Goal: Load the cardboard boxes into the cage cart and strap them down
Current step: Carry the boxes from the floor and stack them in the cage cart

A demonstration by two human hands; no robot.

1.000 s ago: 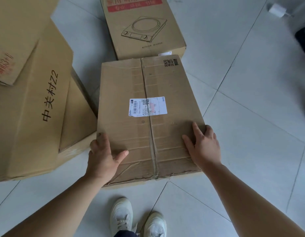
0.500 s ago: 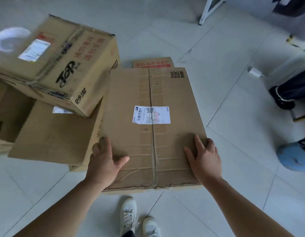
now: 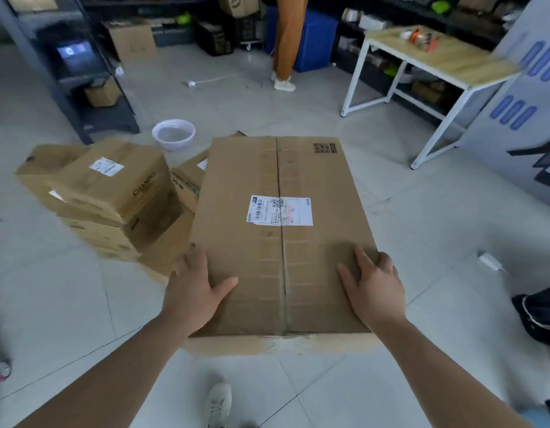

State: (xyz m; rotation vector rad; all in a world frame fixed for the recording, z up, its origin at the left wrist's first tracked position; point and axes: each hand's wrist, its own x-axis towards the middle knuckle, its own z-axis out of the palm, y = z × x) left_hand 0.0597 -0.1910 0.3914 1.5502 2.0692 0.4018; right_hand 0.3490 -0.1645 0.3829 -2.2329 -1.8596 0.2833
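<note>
Both hands grip one cardboard box (image 3: 279, 242); left hand (image 3: 195, 293) at eight o'clock, right hand (image 3: 374, 288) at four, fingers curled round its edges.

Even, cool, moderately bright light casts only soft shadows on the pale glossy floor tiles (image 3: 391, 236), while motion blur smears the dim dark metal shelving (image 3: 91, 72) behind, perhaps underexposed, and wide-angle distortion bends the edges.

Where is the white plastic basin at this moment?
In the head view the white basin sits on the tiled floor left of centre, just beyond the stack of cardboard boxes and right of the dark shelving unit's base.
</note>
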